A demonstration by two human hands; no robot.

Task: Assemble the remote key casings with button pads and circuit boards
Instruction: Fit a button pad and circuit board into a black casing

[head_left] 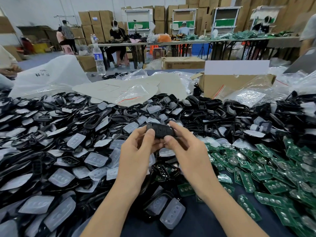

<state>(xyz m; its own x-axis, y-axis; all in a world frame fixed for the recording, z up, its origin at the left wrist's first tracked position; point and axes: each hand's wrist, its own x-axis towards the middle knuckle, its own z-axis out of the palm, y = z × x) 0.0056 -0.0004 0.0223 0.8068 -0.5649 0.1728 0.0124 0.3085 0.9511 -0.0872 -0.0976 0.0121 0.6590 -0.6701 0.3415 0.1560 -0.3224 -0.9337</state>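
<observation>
I hold a black remote key casing [160, 130] above the middle of the table, gripped between both hands. My left hand [138, 147] curls around its left end, thumb on top. My right hand [184, 142] pinches its right end, index finger over the far edge and thumb at the near edge. A heap of black casings [95, 120] mixed with translucent white button pads [96, 159] covers the left and centre. Green circuit boards [266, 170] lie piled at the right.
Plastic bags [119, 91] and an open cardboard box [230, 82] sit behind the piles. A water bottle [99, 60] stands at the far table edge. Other people work at tables in the background, and a person's arm shows at the far left edge.
</observation>
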